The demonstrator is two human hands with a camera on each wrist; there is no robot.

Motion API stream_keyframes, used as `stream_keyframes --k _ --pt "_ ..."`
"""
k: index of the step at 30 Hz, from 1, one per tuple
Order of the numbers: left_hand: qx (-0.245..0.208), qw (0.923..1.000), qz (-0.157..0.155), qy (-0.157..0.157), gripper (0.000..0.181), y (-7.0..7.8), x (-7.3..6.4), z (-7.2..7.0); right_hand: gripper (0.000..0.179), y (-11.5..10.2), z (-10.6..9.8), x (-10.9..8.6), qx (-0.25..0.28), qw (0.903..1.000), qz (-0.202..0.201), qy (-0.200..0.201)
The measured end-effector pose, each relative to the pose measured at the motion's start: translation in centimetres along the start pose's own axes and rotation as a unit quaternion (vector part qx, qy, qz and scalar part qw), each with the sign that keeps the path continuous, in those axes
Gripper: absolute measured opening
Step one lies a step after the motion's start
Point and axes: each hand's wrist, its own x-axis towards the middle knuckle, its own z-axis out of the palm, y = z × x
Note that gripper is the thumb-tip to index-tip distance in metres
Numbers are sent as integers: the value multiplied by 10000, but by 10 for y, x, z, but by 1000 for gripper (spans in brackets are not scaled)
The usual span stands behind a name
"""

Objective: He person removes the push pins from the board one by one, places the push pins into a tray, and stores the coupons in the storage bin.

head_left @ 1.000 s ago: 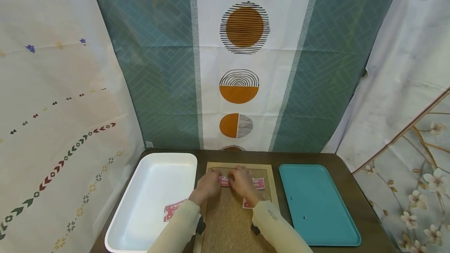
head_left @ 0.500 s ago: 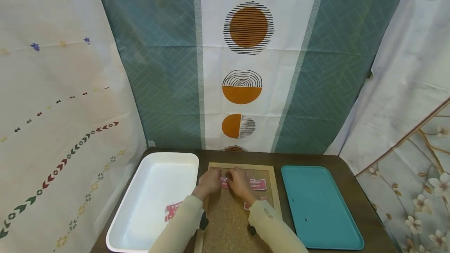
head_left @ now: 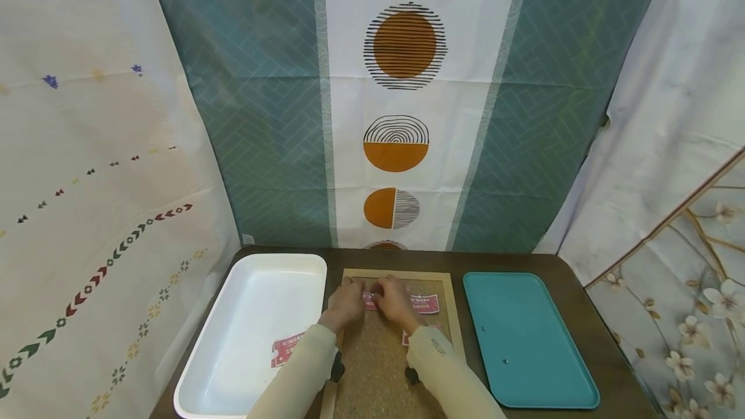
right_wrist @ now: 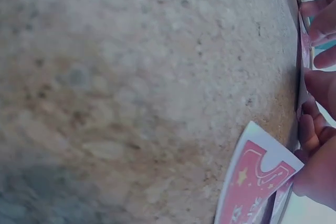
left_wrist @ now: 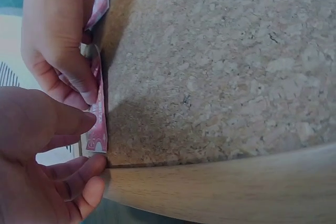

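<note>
A cork board (head_left: 381, 374) with a pale wooden frame lies in the middle of the table. Near its top, both hands are at a pink paper coupon (left_wrist: 100, 135) with a notched end. My left hand (head_left: 346, 306) pinches its left end, thumb on the printed face. Curled fingers of my right hand (head_left: 394, 302) hold the coupon's right part and cover it; whatever is between those fingertips is hidden. Just right of that hand, a second coupon (head_left: 426, 304) lies on the cork. Below it a third coupon (head_left: 405, 337) is partly behind the right wrist.
A deep white tray (head_left: 262, 296) stands on the left, with another pink coupon (head_left: 285, 349) inside, partly behind the left sleeve. On the right is a flat teal tray (head_left: 524, 322) bearing small shiny bits (head_left: 505, 361). A patterned curtain (head_left: 401, 102) hangs behind the table.
The right hand has shifted slightly left, closer to the left hand, showing more of the coupon on its right. The left hand stays at the coupon's left end.
</note>
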Motion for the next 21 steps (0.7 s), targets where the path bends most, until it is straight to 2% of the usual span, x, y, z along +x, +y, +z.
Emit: stream_keyframes --k 10,17,21 --pt "-71 9999 -55 116 24 -1 3 1 9 -1 -2 7 36 9997 182 -163" --pt "-102 9998 -94 105 21 -4 5 6 7 2 -5 10 273 9991 261 -214" --pt "-23 10000 -9 86 20 -1 3 7 8 3 -8 10 431 9978 387 -318"
